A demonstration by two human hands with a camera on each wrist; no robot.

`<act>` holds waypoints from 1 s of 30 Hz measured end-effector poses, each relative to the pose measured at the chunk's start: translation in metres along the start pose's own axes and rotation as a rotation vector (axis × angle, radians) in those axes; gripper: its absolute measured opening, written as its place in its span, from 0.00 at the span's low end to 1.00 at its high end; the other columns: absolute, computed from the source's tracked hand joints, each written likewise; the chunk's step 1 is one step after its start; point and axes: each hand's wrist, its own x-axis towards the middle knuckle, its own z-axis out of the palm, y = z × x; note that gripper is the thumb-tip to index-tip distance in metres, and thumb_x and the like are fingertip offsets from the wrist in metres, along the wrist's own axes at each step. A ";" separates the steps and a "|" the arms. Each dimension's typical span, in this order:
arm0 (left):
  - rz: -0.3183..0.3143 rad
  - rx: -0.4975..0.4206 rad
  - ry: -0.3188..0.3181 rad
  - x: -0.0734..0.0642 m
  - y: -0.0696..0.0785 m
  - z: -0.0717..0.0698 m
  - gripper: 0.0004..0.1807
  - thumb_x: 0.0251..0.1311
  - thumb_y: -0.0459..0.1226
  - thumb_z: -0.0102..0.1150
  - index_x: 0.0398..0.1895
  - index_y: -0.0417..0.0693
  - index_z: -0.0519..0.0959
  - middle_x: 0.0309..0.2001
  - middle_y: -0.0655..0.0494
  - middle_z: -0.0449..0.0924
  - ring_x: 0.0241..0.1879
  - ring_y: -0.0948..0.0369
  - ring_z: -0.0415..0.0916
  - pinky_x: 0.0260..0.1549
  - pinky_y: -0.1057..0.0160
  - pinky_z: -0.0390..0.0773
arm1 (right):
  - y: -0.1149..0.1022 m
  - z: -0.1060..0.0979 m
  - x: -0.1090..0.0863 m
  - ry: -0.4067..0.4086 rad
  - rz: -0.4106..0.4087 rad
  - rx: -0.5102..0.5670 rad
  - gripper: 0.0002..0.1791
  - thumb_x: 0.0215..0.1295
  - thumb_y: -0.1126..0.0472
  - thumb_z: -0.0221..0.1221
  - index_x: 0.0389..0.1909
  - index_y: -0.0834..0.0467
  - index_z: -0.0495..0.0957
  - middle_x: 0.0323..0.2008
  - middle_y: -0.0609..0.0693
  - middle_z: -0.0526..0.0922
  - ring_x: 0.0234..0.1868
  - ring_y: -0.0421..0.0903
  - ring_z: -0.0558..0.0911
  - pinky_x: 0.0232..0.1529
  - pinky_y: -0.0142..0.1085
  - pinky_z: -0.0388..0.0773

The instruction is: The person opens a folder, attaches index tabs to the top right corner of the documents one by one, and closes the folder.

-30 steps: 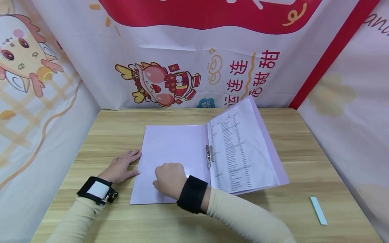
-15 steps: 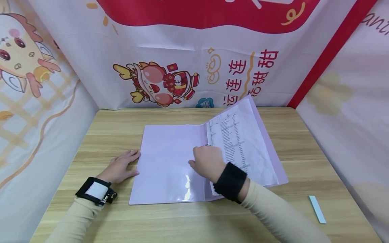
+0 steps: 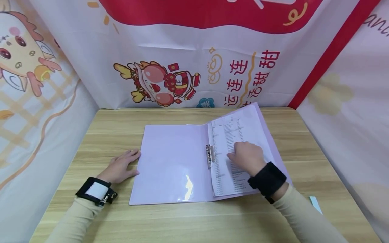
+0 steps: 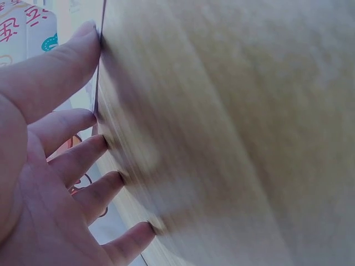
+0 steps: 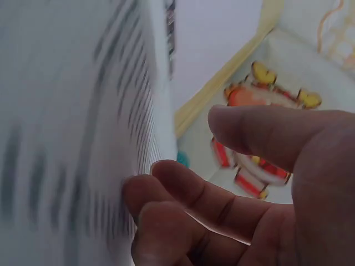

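A lilac clip folder lies spread on the table, its left cover flat and its right cover raised at an angle. Printed sheets rest against the right cover beside a metal clip at the spine. My left hand rests on the table with its fingertips and thumb at the folder's left edge. Over the sheets is my right hand; in the right wrist view its loosely bent fingers touch the printed page, and the thumb stands apart with nothing between.
A pale blue strip lies on the wooden table at the right, partly hidden by the right sleeve. Printed cloth hangs behind the table and along both sides.
My right hand has moved rightward from the left cover, across the spine, onto the printed sheets. The raised right cover has tipped lower. My left hand has stayed in place.
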 end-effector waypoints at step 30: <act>-0.014 0.000 0.002 -0.002 0.002 0.000 0.40 0.63 0.40 0.69 0.75 0.37 0.64 0.76 0.36 0.57 0.75 0.35 0.50 0.62 0.23 0.51 | 0.105 0.054 -0.009 -0.187 0.239 0.118 0.26 0.73 0.44 0.56 0.36 0.66 0.79 0.26 0.55 0.76 0.27 0.51 0.76 0.26 0.40 0.70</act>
